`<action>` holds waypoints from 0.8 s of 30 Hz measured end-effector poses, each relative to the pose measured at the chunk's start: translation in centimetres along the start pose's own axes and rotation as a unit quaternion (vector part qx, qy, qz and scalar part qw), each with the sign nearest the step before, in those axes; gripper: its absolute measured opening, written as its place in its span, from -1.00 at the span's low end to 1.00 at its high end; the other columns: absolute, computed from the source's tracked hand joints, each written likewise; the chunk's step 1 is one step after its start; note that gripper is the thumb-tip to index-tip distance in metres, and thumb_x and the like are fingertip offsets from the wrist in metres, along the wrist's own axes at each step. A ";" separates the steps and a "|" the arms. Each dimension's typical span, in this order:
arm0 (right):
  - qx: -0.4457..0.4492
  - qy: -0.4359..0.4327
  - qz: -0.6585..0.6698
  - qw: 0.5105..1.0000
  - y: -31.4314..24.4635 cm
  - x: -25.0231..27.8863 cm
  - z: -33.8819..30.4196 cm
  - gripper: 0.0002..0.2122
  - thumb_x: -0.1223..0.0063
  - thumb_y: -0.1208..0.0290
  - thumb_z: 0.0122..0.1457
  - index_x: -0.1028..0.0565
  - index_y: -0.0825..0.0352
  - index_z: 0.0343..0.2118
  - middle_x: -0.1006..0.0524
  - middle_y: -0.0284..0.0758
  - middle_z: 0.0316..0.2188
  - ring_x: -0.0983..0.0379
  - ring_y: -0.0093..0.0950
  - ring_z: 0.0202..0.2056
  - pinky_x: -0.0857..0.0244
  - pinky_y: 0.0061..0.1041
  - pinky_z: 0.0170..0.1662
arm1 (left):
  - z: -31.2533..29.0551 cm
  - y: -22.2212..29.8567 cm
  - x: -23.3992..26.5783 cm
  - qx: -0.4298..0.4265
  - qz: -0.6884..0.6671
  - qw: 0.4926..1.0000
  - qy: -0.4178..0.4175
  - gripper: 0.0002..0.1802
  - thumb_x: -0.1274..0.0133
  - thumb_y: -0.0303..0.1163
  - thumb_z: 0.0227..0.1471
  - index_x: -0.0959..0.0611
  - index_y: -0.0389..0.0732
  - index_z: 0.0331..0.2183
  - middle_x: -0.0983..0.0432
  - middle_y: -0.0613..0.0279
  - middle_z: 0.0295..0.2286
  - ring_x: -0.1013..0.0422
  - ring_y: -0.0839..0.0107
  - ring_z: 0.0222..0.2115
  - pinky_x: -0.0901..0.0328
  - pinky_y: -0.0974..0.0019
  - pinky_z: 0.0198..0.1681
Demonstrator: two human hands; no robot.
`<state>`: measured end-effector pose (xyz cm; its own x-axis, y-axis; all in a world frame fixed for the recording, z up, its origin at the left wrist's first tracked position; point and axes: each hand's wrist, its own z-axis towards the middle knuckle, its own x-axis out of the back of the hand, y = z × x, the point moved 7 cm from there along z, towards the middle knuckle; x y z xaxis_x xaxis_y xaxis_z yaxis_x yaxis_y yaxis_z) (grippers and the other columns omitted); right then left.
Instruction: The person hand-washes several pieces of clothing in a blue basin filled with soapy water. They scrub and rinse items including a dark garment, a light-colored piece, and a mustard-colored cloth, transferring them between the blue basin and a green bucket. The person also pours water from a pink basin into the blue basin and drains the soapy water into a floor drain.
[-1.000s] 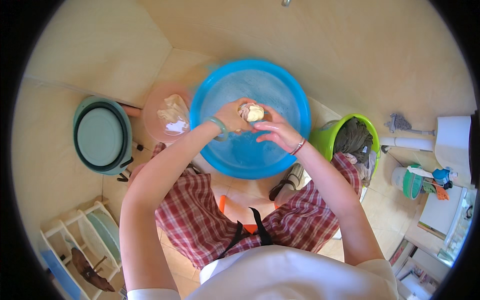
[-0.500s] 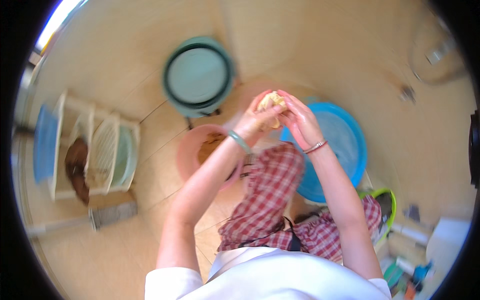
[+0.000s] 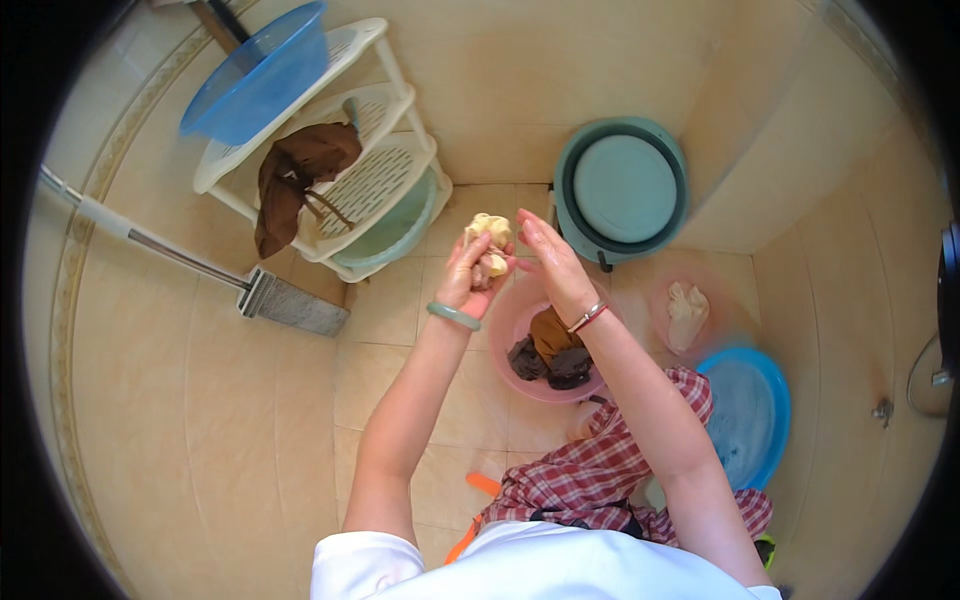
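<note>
Change noted: a second ago your hands worked over the large blue basin, which sat at picture centre. Your view has since swung round. That blue basin now lies at 4 o'clock, well apart from your hands, and the pink basin sits directly under them. Judgement: the wrung piece has left the wash water and is being carried over toward the pink basin, so the wringing step looks near its end.

Left hand: fingers closed around a small pale-yellow wad of wet cloth, gripping it from below and from the 9 o'clock side. The wad's top pokes out above the fingertips. A green bangle sits on that wrist.

Right hand: fingers extended and mostly flat, palm pressed toward the wad from the 3 o'clock side. Whether it touches the cloth or stands just beside it, you cannot tell from this view.

The wad is held up between both hands, above the far rim of the pink basin, which holds dark brown and black garments.

Surroundings: a smaller pink bowl with a pale cloth at 3 o'clock; a grey-green folding tub at 1 o'clock; a white rack at 11 o'clock; a flat mop at 9 o'clock on the tiled floor.
</note>
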<state>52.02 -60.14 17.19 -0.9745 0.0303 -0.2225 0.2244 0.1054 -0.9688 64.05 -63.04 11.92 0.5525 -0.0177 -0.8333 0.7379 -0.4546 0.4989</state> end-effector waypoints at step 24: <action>-0.187 -0.078 0.015 0.979 6.2 -0.7 2.2 -0.59 0.07 0.15 0.24 -0.37 0.35 0.02 -0.50 -0.30 -0.13 -0.43 -0.55 -0.23 -0.34 -0.55 -0.20 | 6.9 39.0 17.7 -0.396 0.196 0.815 0.375 -0.59 -0.13 -0.46 -0.01 -0.39 -0.13 -0.10 -0.47 0.18 -0.42 -0.40 0.39 -0.56 -0.41 0.28 -0.58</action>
<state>54.03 -61.66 11.10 -0.9500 -0.1106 -0.2920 0.2104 0.4644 -0.8603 99.90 -87.24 14.96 0.6688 0.6608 -0.3407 0.3025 0.1767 0.9366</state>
